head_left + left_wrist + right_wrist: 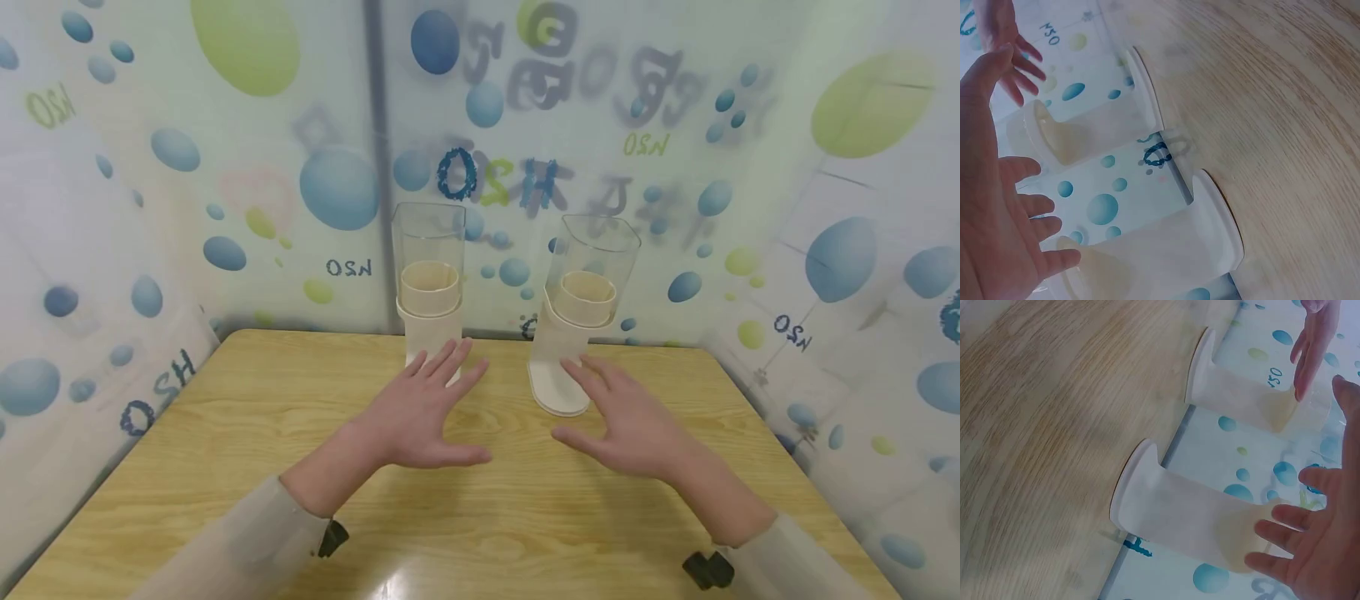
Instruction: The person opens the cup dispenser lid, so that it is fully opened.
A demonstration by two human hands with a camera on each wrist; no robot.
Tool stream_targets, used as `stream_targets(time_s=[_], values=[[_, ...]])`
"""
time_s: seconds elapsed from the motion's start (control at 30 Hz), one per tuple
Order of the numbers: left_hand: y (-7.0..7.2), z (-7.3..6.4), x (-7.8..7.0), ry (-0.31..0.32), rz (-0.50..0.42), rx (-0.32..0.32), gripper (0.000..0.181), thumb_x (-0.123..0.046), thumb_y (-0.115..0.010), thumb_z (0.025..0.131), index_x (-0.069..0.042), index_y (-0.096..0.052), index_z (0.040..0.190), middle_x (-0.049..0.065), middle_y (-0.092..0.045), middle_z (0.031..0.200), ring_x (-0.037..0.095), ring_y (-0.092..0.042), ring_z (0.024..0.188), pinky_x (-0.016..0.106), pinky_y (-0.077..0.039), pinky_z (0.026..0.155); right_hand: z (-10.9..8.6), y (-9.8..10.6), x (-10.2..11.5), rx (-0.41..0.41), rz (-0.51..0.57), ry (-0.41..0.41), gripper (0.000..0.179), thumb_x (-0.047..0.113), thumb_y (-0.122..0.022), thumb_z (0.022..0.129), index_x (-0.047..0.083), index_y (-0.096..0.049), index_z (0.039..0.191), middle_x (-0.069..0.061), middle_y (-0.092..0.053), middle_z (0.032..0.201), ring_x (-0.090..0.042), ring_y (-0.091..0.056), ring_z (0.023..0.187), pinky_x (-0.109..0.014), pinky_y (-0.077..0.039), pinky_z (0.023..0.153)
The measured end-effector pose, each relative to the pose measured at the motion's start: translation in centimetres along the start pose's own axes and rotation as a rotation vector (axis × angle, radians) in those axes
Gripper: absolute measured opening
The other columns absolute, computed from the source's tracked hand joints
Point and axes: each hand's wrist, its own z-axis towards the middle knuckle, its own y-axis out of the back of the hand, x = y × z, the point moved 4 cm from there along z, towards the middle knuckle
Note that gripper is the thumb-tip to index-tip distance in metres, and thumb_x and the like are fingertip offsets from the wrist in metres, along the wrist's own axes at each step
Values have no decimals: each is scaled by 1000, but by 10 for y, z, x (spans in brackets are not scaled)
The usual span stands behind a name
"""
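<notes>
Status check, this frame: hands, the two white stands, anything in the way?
Left hand, right hand: holding nothing. Left stand, right stand: upright on table. Left hand hides left stand's base in head view; no other obstacle seen.

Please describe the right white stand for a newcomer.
Find the yellow wood-grain table. Near its far edge, by the right hand, is the white stand with transparent container. In the head view, its rounded foot shows plainly, unlike the left stand's.

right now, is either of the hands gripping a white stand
No, the left hand and right hand are spread open in the head view, curled around nothing.
</notes>
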Motion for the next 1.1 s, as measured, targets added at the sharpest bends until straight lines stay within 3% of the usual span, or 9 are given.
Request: stream_targets(time_s=[0.13,0.23,0.43,0.63,0.83,1.1], values=[[1,2,-2,-20,-78,-22,109,-79,-67,92,-18,-33,174,20,-26,181,44,-36,163,65,-41,125,-5,8,-8,-83,22,-46,84,63,-69,102,19,-43,168,-16,-56,156,-40,-69,126,-61,-60,96],[1,5,-4,-30,-177,-21,102,-73,-70,94,-19,-36,173,18,-32,179,44,-47,157,63,-49,118,-7,14,-15,-148,31,-84,76,57,-72,103,16,-49,164,-15,-60,148,-37,-70,120,-58,-61,87],[1,16,-5,-12,-343,-14,95,-64,-74,96,-18,-40,171,13,-37,177,38,-44,160,60,-48,121,-7,35,-28,-265,120,-145,71,46,-73,105,12,-48,163,-19,-53,152,-41,-62,133,-65,-59,92],[0,36,-3,24,-421,-41,93,-60,-76,97,-17,-41,171,9,-39,176,32,-44,160,56,-46,123,4,62,-36,-402,220,-137,76,34,-76,105,5,-40,166,-30,-42,157,-49,-56,138,-68,-49,111],[-2,66,-4,53,-469,-39,91,-63,-72,99,-22,-37,173,6,-35,178,31,-43,161,56,-43,126,29,84,-38,-476,277,-157,86,36,-78,102,6,-33,169,-32,-34,162,-51,-50,146,-68,-43,118],[-1,111,-6,78,-582,-41,94,-63,-70,101,-20,-30,175,8,-34,178,30,-40,162,56,-40,129,70,102,-33,-493,278,-191,91,48,-80,98,18,-36,171,-24,-23,172,-49,-40,153,-74,-41,118]])
